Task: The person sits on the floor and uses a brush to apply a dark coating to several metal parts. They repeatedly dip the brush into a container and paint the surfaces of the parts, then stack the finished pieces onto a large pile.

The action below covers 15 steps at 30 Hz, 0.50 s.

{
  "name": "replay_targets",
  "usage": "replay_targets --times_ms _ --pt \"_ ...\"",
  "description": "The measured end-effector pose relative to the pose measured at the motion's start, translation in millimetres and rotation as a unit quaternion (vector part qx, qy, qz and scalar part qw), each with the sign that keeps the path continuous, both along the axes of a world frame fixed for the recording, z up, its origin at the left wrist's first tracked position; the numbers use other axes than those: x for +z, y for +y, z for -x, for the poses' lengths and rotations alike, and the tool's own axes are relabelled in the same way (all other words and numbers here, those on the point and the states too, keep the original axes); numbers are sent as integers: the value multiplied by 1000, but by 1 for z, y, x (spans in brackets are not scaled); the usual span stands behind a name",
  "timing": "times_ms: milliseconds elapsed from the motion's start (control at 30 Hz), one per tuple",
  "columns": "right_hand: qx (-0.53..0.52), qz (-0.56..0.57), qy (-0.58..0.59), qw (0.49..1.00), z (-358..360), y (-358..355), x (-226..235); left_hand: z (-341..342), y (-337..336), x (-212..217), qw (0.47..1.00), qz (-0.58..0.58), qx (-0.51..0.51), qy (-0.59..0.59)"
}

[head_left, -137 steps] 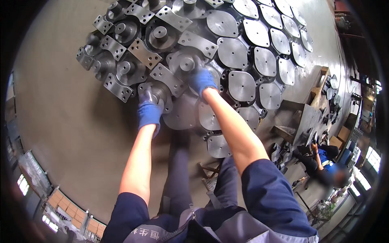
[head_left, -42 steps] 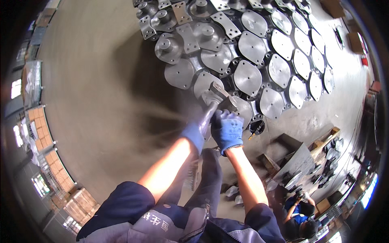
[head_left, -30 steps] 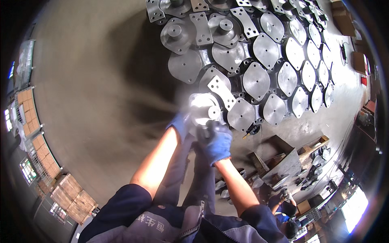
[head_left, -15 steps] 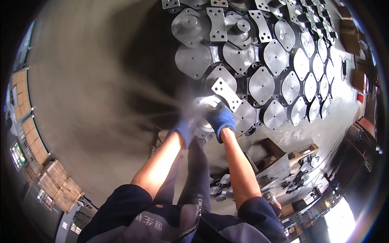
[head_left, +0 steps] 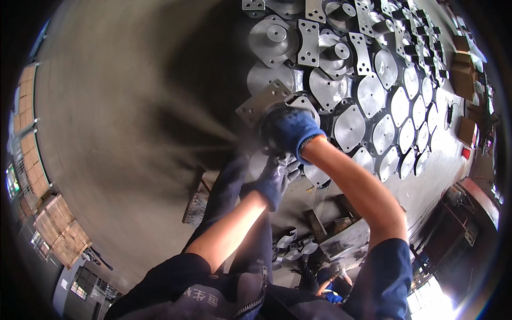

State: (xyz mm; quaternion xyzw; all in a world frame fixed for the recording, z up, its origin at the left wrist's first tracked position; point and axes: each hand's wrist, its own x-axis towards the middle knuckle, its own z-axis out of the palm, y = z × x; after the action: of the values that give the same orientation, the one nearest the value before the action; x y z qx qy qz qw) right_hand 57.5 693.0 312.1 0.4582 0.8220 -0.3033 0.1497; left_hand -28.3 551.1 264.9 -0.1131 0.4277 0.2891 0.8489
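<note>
Blue-gloved right hand (head_left: 292,129) grips grey drilled metal bracket (head_left: 258,105) at near-left edge of grey metal plate array (head_left: 350,128). Blue-and-grey-gloved left hand (head_left: 273,184): hold cannot be determined. Smooth grey floor (head_left: 122,117) borders array's left edge.

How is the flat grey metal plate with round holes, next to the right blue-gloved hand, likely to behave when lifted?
The plate is probably stiff: it looks flat and unbent. It is likely heavy for its size, since it appears to be solid metal. Its smooth-looking face may feel slippery.
</note>
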Motion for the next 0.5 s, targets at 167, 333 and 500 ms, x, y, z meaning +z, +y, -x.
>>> replay_targets --times_ms 167,333,500 --pt "139 -179 -24 974 4 49 -26 25 40 -5 982 -87 -130 103" --pt "182 -233 27 955 -14 77 -31 100 55 -95 917 -125 -27 378" --pt "30 -208 -53 976 -46 51 -54 88 138 -106 890 -279 27 361"
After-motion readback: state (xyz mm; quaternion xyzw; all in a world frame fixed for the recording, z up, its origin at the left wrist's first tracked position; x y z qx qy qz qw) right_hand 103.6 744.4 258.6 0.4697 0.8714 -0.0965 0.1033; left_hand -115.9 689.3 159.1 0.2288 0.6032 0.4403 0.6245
